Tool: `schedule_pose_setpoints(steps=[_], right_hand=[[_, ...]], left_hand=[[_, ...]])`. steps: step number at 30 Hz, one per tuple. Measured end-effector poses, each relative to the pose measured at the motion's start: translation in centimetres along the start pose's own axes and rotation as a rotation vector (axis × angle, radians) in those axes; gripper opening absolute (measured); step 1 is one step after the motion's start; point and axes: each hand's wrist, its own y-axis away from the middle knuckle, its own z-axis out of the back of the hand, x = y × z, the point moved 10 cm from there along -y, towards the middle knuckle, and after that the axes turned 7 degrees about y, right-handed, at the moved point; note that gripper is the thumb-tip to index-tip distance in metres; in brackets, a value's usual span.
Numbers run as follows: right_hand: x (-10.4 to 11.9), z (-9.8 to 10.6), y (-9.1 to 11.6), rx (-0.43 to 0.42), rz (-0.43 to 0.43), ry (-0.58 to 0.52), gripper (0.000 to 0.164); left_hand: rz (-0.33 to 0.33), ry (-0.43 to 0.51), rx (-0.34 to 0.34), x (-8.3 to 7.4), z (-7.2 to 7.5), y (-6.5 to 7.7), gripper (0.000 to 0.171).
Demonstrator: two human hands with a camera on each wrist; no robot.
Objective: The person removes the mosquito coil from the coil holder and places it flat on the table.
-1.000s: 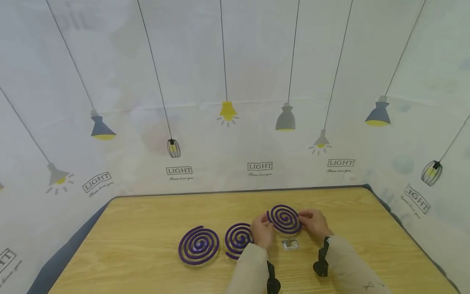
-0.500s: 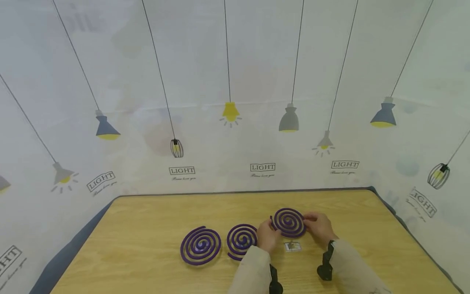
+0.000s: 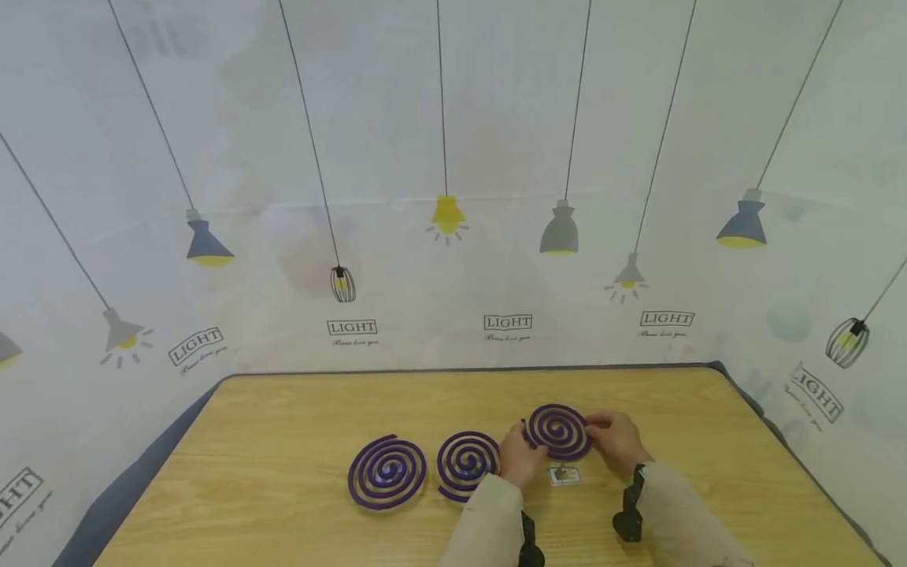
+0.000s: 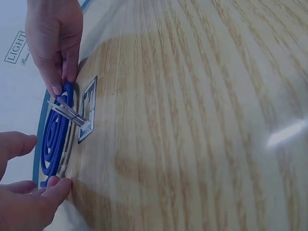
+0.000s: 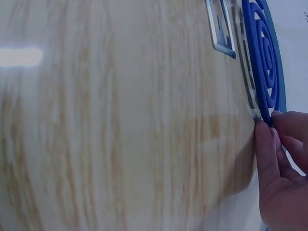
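Note:
A purple spiral mosquito coil (image 3: pixel 557 430), looking blue in the wrist views, is held up flat just above the table by both hands. My left hand (image 3: pixel 522 457) pinches its left side near the loose outer end. On the opposite rim, my right hand (image 3: pixel 619 441) grips the edge between thumb and fingers. A small metal coil stand (image 3: pixel 564 475) lies just in front of the coil, apart from it; the left wrist view shows its prong (image 4: pixel 72 114) bent upward. Beside my left hand is a second coil (image 3: pixel 468 465), partly covered by that hand.
A third purple coil (image 3: pixel 386 472) sits further left, with something shiny under its middle. The wooden table (image 3: pixel 283 441) ends at a back wall covering (image 3: pixel 411 339) printed with hanging lamps.
The held coil has come slightly down and nearer to level, with both hands following it. The view has shifted a little; the other two coils and the stand stay put.

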Motion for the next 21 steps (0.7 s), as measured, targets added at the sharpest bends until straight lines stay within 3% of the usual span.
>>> schedule_pose_setpoints(steps=[1, 4, 9, 13, 21], right_hand=[[0.0, 0.0, 0.0, 0.001, 0.000, 0.002, 0.022], [0.0, 0.0, 0.0, 0.015, 0.004, 0.007, 0.024], [0.3, 0.3, 0.1, 0.022, 0.017, 0.051, 0.026], [0.3, 0.4, 0.1, 0.024, 0.030, 0.065, 0.027], [0.1, 0.5, 0.5, 0.026, 0.044, 0.067, 0.030]], left_hand=[[-0.037, 0.004, -0.002, 0.6, -0.4, -0.3, 0.046], [-0.040, 0.020, 0.026, 1.3, -1.0, -0.6, 0.046], [0.045, 0.076, 0.055, -0.1, -0.4, 0.2, 0.044], [0.036, 0.055, 0.042, -1.2, 0.2, 0.7, 0.046], [0.027, 0.098, 0.060, -1.3, 0.1, 0.9, 0.051]])
